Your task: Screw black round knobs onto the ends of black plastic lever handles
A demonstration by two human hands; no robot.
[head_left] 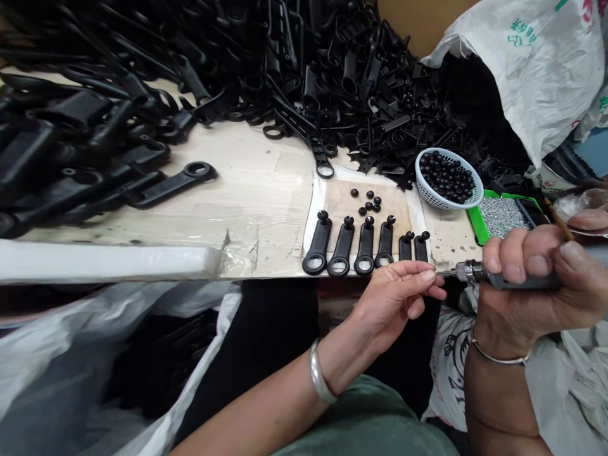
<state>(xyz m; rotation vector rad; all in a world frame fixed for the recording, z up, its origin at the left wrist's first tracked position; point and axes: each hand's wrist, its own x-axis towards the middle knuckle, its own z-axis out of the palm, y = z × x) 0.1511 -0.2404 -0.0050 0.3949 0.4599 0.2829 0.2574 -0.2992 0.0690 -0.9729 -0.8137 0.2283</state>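
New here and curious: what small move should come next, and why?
Probably swing the driver toward the row of black parts: the right hand grips it, the left hand is by its tip, and balls sit at the parts' ends.

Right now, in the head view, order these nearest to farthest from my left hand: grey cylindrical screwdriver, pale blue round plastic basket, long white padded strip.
From your left hand:
1. Grey screwdriver, just right, in your right hand.
2. Pale blue basket, ahead and right.
3. White strip, far left.
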